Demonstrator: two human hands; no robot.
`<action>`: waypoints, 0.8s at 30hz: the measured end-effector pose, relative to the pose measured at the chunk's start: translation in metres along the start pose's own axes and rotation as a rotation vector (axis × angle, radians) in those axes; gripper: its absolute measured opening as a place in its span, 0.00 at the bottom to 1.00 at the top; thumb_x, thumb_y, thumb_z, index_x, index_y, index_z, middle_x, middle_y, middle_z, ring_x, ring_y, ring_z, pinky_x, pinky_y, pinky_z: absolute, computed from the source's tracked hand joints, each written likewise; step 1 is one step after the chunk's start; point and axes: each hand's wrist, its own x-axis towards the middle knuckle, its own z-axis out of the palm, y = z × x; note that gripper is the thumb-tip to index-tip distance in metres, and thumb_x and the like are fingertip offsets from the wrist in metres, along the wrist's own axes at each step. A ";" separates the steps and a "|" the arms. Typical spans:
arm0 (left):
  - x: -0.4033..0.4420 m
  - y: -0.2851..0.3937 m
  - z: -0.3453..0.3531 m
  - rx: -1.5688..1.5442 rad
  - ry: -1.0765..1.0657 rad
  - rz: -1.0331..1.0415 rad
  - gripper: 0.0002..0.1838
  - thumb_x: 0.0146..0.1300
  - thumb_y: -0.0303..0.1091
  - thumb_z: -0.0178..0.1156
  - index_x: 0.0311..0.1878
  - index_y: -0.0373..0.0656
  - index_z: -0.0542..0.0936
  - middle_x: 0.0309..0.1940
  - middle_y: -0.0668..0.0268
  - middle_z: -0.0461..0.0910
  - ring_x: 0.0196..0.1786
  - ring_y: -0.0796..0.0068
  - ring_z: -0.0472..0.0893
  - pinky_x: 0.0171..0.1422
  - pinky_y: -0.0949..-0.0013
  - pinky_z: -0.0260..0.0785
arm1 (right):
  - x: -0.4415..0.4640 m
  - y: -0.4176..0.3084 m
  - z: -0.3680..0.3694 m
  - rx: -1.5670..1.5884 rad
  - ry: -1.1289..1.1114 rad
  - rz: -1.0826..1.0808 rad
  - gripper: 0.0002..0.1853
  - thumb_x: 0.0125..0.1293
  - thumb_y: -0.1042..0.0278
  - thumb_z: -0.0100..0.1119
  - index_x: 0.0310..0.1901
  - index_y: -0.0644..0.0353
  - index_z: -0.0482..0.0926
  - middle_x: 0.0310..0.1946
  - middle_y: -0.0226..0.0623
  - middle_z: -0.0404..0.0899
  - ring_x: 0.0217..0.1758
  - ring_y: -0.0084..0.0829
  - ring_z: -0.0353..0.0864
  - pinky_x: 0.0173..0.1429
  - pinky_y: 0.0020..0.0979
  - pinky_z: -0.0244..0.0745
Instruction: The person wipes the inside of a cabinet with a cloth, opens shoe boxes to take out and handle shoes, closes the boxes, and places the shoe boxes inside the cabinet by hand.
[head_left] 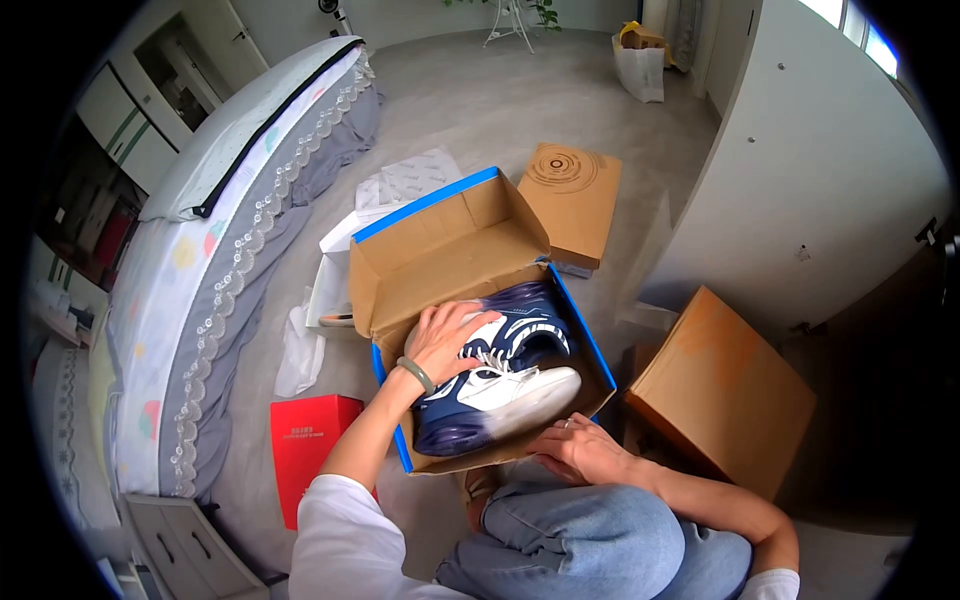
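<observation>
An open shoebox [594,365] with blue edges and a brown cardboard inside sits in front of my knees, its lid tipped back. In it lies a pair of sneakers, navy and white with translucent dark soles; the nearer sneaker [500,390] has white laces and a white toe, and the other sneaker [535,325] rests behind it. My left hand [445,340], with a green bangle at the wrist, is over the sneakers, its fingers and thumb curved around the nearer one's upper. At the box's near rim, my right hand [580,450] has its fingers closed on the cardboard edge.
Beyond the lid are a closed brown box [572,200] and a white box [335,280] with wrapping paper [410,178]. A red box [310,440] stands to the left and a large carton [725,390] to the right. A bed [240,230] runs along the left side.
</observation>
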 end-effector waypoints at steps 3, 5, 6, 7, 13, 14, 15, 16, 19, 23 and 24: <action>0.006 0.001 -0.001 -0.015 -0.007 -0.029 0.48 0.42 0.39 0.79 0.70 0.49 0.69 0.64 0.63 0.69 0.66 0.58 0.68 0.68 0.54 0.59 | 0.021 -0.008 -0.013 -0.099 0.063 0.057 0.12 0.66 0.63 0.60 0.48 0.58 0.81 0.46 0.38 0.82 0.55 0.38 0.78 0.58 0.38 0.69; 0.008 0.000 -0.002 -0.039 -0.053 -0.034 0.49 0.42 0.37 0.79 0.71 0.49 0.68 0.64 0.61 0.69 0.67 0.57 0.68 0.68 0.54 0.59 | 0.043 -0.011 -0.023 -0.244 0.170 0.076 0.17 0.65 0.60 0.61 0.48 0.64 0.80 0.51 0.49 0.77 0.58 0.47 0.76 0.58 0.44 0.70; 0.012 0.000 -0.005 -0.058 -0.093 -0.033 0.49 0.41 0.35 0.79 0.71 0.49 0.68 0.65 0.60 0.68 0.67 0.55 0.67 0.69 0.54 0.59 | 0.051 -0.010 -0.021 -0.245 0.178 0.078 0.17 0.65 0.60 0.61 0.48 0.64 0.80 0.51 0.49 0.77 0.58 0.47 0.76 0.58 0.44 0.70; 0.013 0.000 -0.003 -0.055 -0.103 -0.049 0.50 0.40 0.34 0.79 0.72 0.51 0.68 0.64 0.59 0.68 0.67 0.55 0.67 0.68 0.54 0.59 | 0.059 -0.006 -0.016 -0.329 0.067 0.165 0.20 0.63 0.59 0.62 0.52 0.64 0.79 0.54 0.52 0.75 0.60 0.50 0.74 0.61 0.49 0.69; 0.006 -0.005 0.006 -0.050 -0.043 -0.054 0.51 0.41 0.36 0.79 0.73 0.55 0.68 0.64 0.56 0.67 0.68 0.54 0.66 0.69 0.53 0.59 | 0.072 0.022 -0.031 -0.097 -0.378 0.339 0.48 0.55 0.65 0.69 0.77 0.33 0.56 0.67 0.57 0.64 0.74 0.61 0.61 0.73 0.62 0.58; 0.007 -0.005 0.006 -0.055 -0.030 -0.051 0.51 0.40 0.36 0.79 0.73 0.55 0.68 0.64 0.56 0.67 0.68 0.54 0.66 0.69 0.53 0.59 | 0.073 0.029 -0.031 -0.099 -0.377 0.341 0.48 0.55 0.65 0.69 0.77 0.33 0.56 0.67 0.57 0.64 0.74 0.61 0.61 0.73 0.62 0.58; 0.007 -0.005 0.006 -0.055 -0.028 -0.049 0.51 0.40 0.36 0.79 0.73 0.55 0.68 0.64 0.56 0.67 0.68 0.54 0.66 0.69 0.53 0.59 | 0.071 0.040 -0.029 -0.054 -0.376 0.262 0.49 0.54 0.69 0.69 0.77 0.33 0.57 0.68 0.55 0.64 0.74 0.61 0.61 0.73 0.61 0.59; 0.007 -0.003 0.007 -0.034 -0.022 -0.055 0.51 0.40 0.37 0.80 0.72 0.55 0.68 0.64 0.55 0.67 0.68 0.52 0.66 0.69 0.53 0.59 | 0.069 0.042 -0.032 -0.009 -0.375 0.183 0.49 0.53 0.72 0.69 0.76 0.32 0.58 0.70 0.53 0.63 0.74 0.60 0.61 0.73 0.60 0.61; 0.006 -0.001 0.010 0.002 -0.012 -0.063 0.52 0.39 0.38 0.80 0.72 0.55 0.68 0.64 0.54 0.67 0.67 0.51 0.66 0.69 0.52 0.60 | 0.048 0.035 -0.038 -0.096 -0.250 0.004 0.48 0.51 0.76 0.69 0.74 0.33 0.62 0.66 0.47 0.66 0.69 0.57 0.67 0.70 0.54 0.65; 0.002 0.003 0.016 0.027 0.015 -0.067 0.55 0.36 0.38 0.82 0.73 0.51 0.66 0.61 0.51 0.66 0.63 0.49 0.66 0.67 0.51 0.61 | 0.034 0.037 -0.046 -0.052 -0.181 -0.084 0.43 0.50 0.78 0.69 0.69 0.36 0.67 0.61 0.39 0.70 0.66 0.48 0.70 0.67 0.50 0.66; 0.004 0.005 0.016 0.025 0.001 -0.079 0.57 0.35 0.38 0.82 0.73 0.50 0.64 0.60 0.50 0.66 0.62 0.49 0.66 0.67 0.51 0.61 | 0.034 0.038 -0.047 0.033 -0.171 -0.078 0.42 0.50 0.78 0.68 0.68 0.36 0.68 0.61 0.37 0.70 0.67 0.46 0.69 0.67 0.50 0.66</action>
